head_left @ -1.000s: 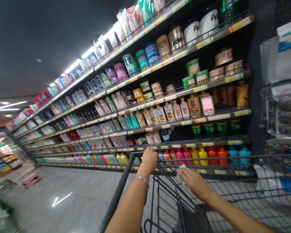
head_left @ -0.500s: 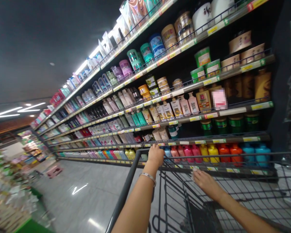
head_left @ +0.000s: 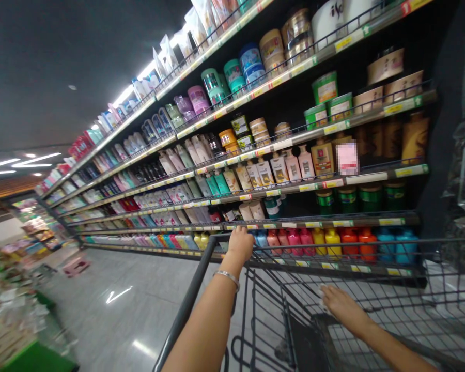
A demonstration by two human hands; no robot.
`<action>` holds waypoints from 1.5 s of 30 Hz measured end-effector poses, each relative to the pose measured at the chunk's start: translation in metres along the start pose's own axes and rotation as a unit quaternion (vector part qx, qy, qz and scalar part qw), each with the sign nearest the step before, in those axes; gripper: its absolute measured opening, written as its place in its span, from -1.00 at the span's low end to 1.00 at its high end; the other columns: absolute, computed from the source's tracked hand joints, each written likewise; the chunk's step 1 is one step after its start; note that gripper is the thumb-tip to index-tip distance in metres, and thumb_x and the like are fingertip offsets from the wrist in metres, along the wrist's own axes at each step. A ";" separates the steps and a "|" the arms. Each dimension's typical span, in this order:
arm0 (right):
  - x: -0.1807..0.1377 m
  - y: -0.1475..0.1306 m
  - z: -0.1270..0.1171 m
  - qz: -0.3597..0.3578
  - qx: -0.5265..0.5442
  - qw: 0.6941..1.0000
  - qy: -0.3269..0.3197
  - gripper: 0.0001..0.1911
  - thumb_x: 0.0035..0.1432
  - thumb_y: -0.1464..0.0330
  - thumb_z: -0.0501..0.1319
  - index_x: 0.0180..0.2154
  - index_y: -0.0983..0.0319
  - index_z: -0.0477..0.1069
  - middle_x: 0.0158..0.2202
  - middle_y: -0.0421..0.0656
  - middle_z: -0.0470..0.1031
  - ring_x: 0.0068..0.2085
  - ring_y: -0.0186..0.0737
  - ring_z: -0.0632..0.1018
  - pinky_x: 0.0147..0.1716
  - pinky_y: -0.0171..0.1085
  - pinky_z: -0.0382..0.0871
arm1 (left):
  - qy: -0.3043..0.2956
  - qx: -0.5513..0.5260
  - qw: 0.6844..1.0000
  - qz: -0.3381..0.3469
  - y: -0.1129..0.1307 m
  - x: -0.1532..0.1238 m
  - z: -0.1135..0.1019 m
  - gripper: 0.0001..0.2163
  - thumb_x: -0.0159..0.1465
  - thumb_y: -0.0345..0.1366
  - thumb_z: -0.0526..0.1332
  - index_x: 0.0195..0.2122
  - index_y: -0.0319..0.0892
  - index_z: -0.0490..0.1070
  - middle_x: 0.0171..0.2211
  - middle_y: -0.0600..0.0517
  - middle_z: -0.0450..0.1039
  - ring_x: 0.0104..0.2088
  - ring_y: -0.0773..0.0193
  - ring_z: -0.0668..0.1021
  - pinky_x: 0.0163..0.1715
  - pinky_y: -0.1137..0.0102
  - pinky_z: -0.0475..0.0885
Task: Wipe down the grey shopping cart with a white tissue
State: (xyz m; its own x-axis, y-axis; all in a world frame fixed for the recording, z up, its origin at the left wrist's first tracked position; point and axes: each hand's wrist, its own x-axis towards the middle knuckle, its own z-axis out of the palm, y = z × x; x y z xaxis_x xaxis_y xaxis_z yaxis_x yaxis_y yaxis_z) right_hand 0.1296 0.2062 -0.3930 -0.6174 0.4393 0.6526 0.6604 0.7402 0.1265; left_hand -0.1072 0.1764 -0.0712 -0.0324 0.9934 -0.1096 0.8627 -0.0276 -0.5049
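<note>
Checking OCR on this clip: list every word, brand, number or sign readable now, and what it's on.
"iS" plus an unclear third letter, maybe "o": white tub, upper right.
"1", probably: red tag, top-right shelf edge.
Too blurred: characters on the tan jars.
Too small: yellow price tags, pump bottle labels.
Pixelated: pink patch.
None seen: cart.

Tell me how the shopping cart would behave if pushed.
The shopping cart would probably roll easily, as the floor looks smooth and shiny. Being wire-framed, it should barely flex. With the left hand at one corner, pushing there might swing it sideways.
</note>
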 end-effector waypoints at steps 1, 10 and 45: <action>0.008 0.001 -0.008 -0.013 0.003 1.000 0.011 -0.62 0.02 0.72 -0.01 -0.43 0.24 0.48 -0.23 -0.07 0.58 -0.21 -0.18 0.57 -0.23 -0.26 0.41 | 0.000 0.001 1.000 -0.001 0.000 0.000 0.000 -0.69 0.26 -0.17 0.15 -0.03 -0.21 0.34 -0.02 -0.07 0.37 -0.05 0.19 0.46 -0.06 0.14 0.41; 0.073 0.000 -0.063 -0.095 0.025 0.995 0.035 -0.80 0.11 0.60 0.12 -0.36 0.27 0.48 -0.26 -0.07 0.55 -0.08 -0.17 0.50 -0.04 -0.19 0.32 | 0.001 0.013 1.000 -0.001 0.002 -0.001 -0.003 -0.68 0.26 -0.16 0.15 -0.02 -0.20 0.33 -0.01 -0.07 0.36 -0.05 0.19 0.46 -0.07 0.15 0.42; 0.071 0.008 -0.090 -0.075 -0.011 0.966 -0.246 -0.82 0.21 0.52 0.11 -0.28 0.34 0.50 -0.16 0.04 0.51 0.00 -0.13 0.47 -0.05 -0.23 0.38 | -0.005 -0.039 0.999 0.000 0.009 0.005 -0.019 -0.62 0.19 -0.42 0.02 0.02 -0.18 0.40 -0.02 -0.23 0.39 0.03 0.02 0.36 -0.03 0.26 0.27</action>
State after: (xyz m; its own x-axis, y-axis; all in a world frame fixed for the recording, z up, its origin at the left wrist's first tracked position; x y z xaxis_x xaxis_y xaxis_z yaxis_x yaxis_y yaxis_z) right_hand 0.1291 0.1975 -0.2785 -0.8313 0.5216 0.1918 0.5540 0.8051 0.2119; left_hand -0.0899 0.1830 -0.0607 -0.0375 0.9922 -0.1189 0.8991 -0.0184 -0.4373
